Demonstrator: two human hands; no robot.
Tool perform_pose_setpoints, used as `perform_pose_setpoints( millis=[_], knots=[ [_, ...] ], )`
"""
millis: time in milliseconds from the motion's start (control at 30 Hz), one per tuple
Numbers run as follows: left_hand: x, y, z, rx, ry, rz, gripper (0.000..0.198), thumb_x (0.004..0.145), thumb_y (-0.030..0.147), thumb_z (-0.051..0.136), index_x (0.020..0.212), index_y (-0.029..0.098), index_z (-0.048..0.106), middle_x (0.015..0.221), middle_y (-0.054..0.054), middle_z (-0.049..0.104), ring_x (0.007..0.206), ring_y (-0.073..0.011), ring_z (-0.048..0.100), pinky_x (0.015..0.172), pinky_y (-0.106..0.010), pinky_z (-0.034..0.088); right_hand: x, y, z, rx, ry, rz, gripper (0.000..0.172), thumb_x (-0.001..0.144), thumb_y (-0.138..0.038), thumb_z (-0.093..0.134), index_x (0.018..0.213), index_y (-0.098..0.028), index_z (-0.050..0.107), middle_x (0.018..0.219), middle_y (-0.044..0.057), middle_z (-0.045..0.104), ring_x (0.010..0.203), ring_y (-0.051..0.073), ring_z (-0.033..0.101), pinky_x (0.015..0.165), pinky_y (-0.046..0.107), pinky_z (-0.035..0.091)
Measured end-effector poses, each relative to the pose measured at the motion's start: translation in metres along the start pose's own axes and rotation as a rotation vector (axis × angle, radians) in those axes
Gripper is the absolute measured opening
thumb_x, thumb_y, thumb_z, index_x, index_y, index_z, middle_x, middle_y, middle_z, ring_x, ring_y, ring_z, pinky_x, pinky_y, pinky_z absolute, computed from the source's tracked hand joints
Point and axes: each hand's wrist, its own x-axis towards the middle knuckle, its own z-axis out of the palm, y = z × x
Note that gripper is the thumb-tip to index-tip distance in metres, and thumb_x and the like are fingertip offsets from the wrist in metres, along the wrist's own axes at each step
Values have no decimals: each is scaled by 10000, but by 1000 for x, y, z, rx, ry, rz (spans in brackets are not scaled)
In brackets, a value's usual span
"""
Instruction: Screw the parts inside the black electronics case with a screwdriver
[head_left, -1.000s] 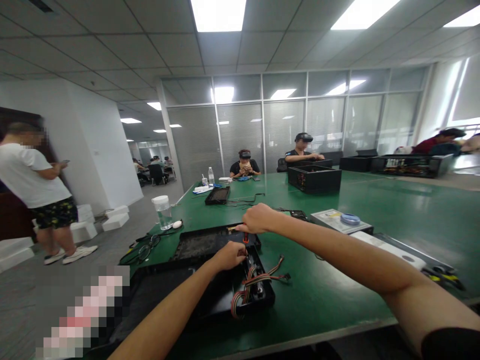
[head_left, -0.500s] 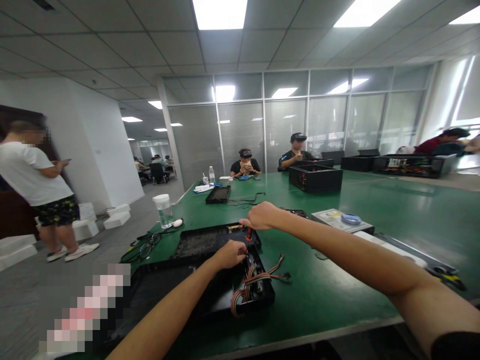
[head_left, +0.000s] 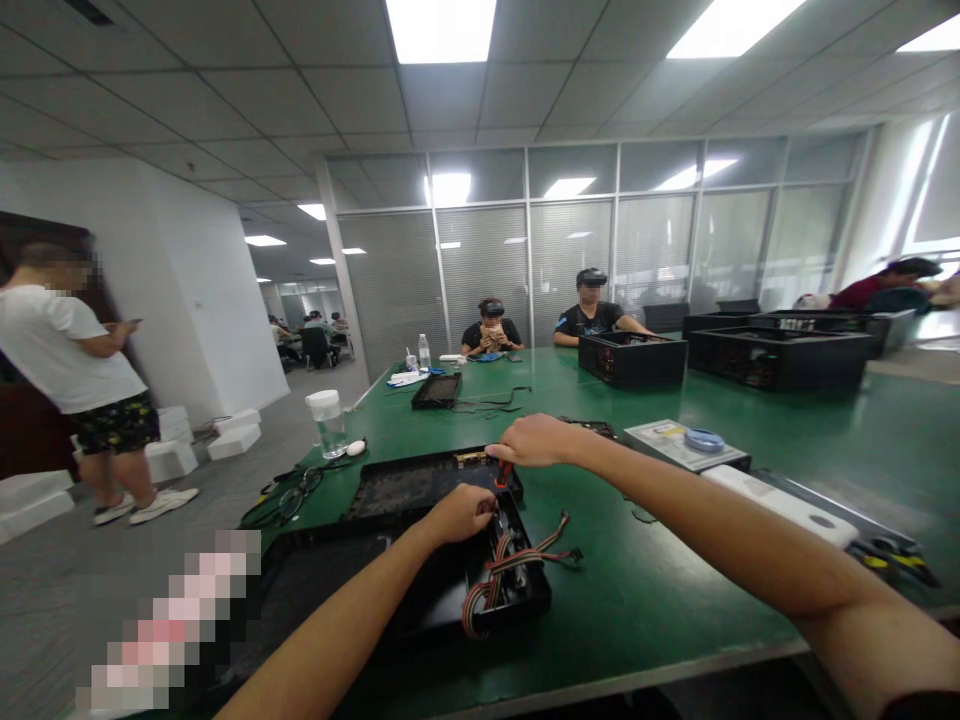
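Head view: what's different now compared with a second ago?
Your right hand and the red tool it holds have shifted slightly right. Across the table, a large black box now stands right of the smaller box, and the co-worker behind sits more upright. Unchanged: the tool is still held; your left hand stays at the black case.

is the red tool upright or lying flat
Roughly upright: the red tool runs down from the right hand toward the left hand; its tip is unclear.
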Motion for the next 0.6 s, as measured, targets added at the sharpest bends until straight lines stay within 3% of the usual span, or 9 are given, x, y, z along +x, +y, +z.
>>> perform_pose_setpoints(
  millis=[67, 133, 233, 367, 500, 600],
  knots=[
    [0, -1, 0, 2, 7, 21, 176, 726, 109, 489, 826, 150, 627, 659, 5, 594, 584, -96, 513, 585, -178, 377, -2, 12, 11, 80, 78, 52, 603, 864, -537, 222, 782, -114, 644, 807, 155, 642, 807, 248, 594, 675, 304, 400],
    [1, -2, -1, -1, 13, 31, 178, 726, 110, 496, 830, 148, 635, 676, 0, 604, 590, -95, 517, 603, -179, 384, -9, 30, 32, 315, 99, 78, 558, 863, -532, 254, 824, -119, 627, 708, 103, 623, 690, 195, 589, 620, 271, 407],
    [1, -4, -2, -10, 20, 26, 176, 737, 126, 502, 849, 149, 636, 707, -4, 615, 615, -98, 531, 612, -177, 392, -27, 65, 80, 907, -5, 151, 529, 867, -537, 242, 979, -129, 560, 536, -9, 512, 427, 102, 470, 450, 218, 383],
    [0, -2, -2, -9, 38, 38, 152, 755, 150, 509, 832, 152, 640, 754, -14, 627, 680, -113, 552, 662, -189, 405, -49, 96, 138, 1548, -74, 310, 403, 824, -493, 426, 968, -133, 537, 584, -28, 491, 412, 47, 406, 372, 148, 334],
    [-1, -2, -12, -23, 131, 86, 175, 795, 166, 475, 842, 153, 643, 839, -41, 640, 778, -133, 564, 747, -211, 407, -47, 87, 150, 1882, 56, 267, 278, 770, -316, 563, 982, -143, 519, 828, 40, 545, 593, 60, 520, 490, 157, 425],
    [-2, -9, -35, 22, 164, 106, 182, 803, 178, 471, 847, 155, 646, 884, -49, 639, 830, -143, 559, 803, -226, 391, -38, 65, 147, 1872, 148, 212, 311, 690, -227, 619, 967, -165, 493, 843, 26, 513, 645, 82, 524, 580, 212, 450]
  ],
)
